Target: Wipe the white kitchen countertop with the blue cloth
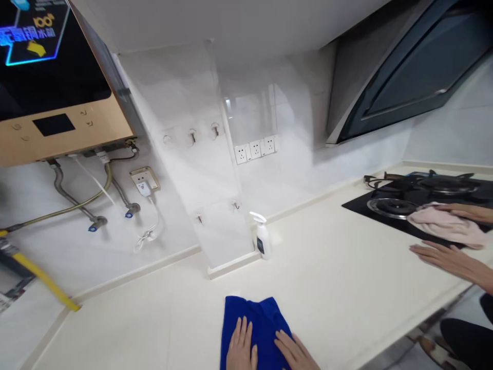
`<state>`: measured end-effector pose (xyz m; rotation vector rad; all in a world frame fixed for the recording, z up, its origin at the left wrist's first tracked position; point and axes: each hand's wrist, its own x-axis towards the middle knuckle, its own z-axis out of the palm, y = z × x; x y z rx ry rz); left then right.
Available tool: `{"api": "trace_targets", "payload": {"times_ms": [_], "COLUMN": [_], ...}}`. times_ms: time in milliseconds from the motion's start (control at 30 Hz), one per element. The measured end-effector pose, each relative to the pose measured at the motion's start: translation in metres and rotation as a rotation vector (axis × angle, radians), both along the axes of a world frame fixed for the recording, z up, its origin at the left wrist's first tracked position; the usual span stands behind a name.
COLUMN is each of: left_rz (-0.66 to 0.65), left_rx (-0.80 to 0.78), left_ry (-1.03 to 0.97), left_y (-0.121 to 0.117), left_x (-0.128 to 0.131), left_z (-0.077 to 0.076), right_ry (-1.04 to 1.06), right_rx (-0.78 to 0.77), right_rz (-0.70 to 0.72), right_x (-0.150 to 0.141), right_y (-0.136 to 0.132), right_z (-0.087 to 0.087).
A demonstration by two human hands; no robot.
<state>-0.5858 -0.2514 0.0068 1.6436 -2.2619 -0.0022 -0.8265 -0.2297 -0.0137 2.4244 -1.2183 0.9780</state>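
A blue cloth [262, 318] lies spread on the pale countertop [327, 288] at the bottom middle of the head view. Flat on its left part rests my left hand [242, 347], fingers stretched out and pointing away from me. My right hand [295, 352] lies on the cloth's right edge with its fingers extended too. Both wrists are cut off by the lower frame edge. Beyond the cloth, against the foot of the wall pillar, stands a white spray bottle [262, 239], apart from both hands.
At right, another person's hand [462, 210] presses a pink cloth [447, 226] on the black gas stove [356, 205]; their other hand [450, 262] rests on the counter. A range hood [416, 77] overhangs the stove. A water heater [69, 128], hoses and a yellow pipe [46, 280] are at left.
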Motion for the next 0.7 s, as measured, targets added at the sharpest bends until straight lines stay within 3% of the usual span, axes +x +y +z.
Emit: {"api": "trace_targets", "payload": {"times_ms": [133, 200, 267, 333, 467, 567, 700], "left_rz": [0.211, 0.264, 0.225, 0.151, 0.065, 0.084, 0.142], "left_rx": [-0.130, -0.163, -0.163, -0.148, -0.120, -0.135, -0.147], "left_ry": [0.043, 0.071, 0.088, 0.097, 0.045, -0.015, -0.033], "left_y": [0.028, 0.038, 0.041, 0.035, 0.014, 0.008, 0.006], "left_x": [-0.023, -0.031, -0.028, -0.018, 0.002, 0.006, 0.003], "left_z": [-0.024, -0.034, -0.033, -0.024, -0.006, -0.017, -0.035], "right_ry": [0.136, 0.115, 0.036, -0.010, 0.049, 0.085, 0.115], "right_rx": [0.062, 0.079, 0.091, 0.092, 0.018, -0.014, -0.020], "right_rz": [0.039, -0.044, -0.199, -0.307, -0.340, -0.420, -0.443], "right_x": [-0.027, -0.031, -0.022, -0.003, 0.043, 0.057, 0.052], "right_y": [-0.005, -0.009, -0.014, -0.021, -0.035, -0.039, -0.044], "right_z": [0.016, 0.018, 0.020, 0.020, 0.011, -0.005, -0.017]}}
